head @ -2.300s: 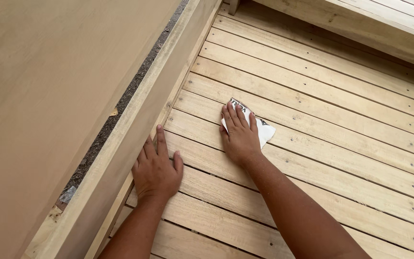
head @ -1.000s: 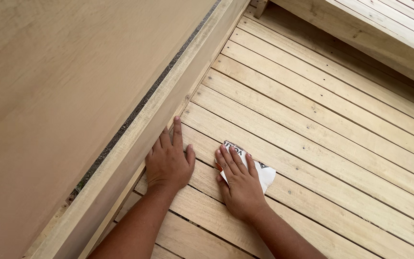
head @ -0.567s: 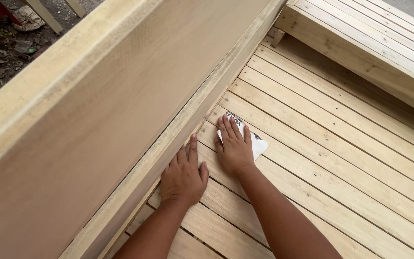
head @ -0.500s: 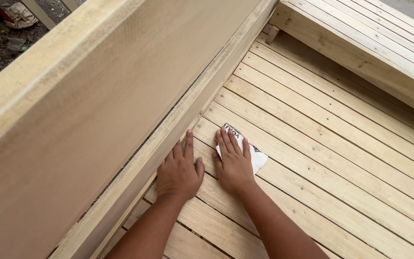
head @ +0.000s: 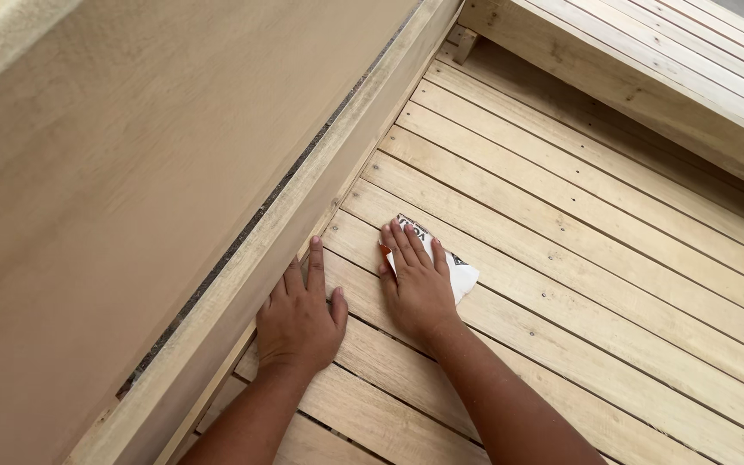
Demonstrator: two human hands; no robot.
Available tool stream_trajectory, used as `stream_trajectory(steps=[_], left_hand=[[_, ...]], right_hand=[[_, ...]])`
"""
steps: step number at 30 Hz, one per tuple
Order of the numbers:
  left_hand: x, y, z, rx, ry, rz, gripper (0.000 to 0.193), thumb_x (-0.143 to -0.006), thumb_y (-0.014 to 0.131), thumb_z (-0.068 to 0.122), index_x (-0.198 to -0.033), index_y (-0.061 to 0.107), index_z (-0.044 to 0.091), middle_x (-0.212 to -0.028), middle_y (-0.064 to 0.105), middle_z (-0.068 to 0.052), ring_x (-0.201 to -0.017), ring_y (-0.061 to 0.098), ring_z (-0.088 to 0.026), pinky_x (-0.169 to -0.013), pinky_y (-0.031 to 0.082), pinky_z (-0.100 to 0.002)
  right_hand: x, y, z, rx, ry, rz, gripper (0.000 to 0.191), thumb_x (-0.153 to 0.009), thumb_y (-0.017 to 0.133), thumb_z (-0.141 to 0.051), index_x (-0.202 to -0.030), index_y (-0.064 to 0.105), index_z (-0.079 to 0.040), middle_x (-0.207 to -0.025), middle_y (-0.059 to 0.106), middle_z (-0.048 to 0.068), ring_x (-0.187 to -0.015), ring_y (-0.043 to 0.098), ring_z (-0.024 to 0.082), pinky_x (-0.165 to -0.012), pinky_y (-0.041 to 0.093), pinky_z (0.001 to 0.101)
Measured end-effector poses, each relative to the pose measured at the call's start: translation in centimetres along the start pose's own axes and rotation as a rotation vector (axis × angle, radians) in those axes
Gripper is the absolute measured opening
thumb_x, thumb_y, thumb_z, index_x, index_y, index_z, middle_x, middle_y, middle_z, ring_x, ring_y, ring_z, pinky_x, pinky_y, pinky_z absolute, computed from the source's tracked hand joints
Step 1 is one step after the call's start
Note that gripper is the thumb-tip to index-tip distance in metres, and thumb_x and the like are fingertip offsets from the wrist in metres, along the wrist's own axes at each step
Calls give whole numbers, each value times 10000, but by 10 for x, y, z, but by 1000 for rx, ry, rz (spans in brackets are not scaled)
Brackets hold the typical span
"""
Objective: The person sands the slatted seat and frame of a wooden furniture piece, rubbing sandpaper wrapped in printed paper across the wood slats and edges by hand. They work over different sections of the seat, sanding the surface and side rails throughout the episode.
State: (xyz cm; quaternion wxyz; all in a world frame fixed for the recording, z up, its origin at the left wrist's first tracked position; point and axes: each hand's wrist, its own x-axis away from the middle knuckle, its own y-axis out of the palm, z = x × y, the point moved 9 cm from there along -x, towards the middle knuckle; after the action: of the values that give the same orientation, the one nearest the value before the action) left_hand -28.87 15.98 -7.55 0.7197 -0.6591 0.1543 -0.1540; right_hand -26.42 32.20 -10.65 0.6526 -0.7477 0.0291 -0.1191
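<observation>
Beside the long wooden side rail (head: 320,198), two hands lie flat on the slatted deck (head: 579,258): the left hand (head: 300,319) pressed open against the rail's foot, the right hand (head: 418,284) spread over one folded sheet of sandpaper (head: 460,274).

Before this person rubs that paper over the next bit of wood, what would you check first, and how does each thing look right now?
1. Right hand flat on the folded sheet of paper: ok.
2. Paper lying flat on the slats: ok, as far as it shows.
3. Left hand braced, palm down, beside the side rail: ok.
4. Left hand's fingers clear of the paper: ok, they lie apart from it.
5. Slats ahead free of loose objects: ok.
6. Wear on the paper's underside: cannot tell, it is hidden.
</observation>
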Motion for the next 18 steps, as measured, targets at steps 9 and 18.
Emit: stream_trajectory(steps=[9,18], left_hand=[[0,-5,-2,-1,-7,41,761,-955,410,457,-1596,205,102,-1536,357,-250,-1419,353,-359,-1152,282,-501],[2,0,-2,13,-20,60,779,-963,423,465,-1622,215,109,-1559,355,-254,-1450,339,-365,-1178,265,-493]], right_hand=[[-50,-4,5,0,17,35,643,-1050,197,-438,-1633,88,-190,-1715,91,-5,-1565,53,161,-1245,-31,477],[152,24,0,96,-120,166,654,-1061,279,-437,-1636,162,-149,-1690,163,29,-1551,81,190,-1233,-21,489]])
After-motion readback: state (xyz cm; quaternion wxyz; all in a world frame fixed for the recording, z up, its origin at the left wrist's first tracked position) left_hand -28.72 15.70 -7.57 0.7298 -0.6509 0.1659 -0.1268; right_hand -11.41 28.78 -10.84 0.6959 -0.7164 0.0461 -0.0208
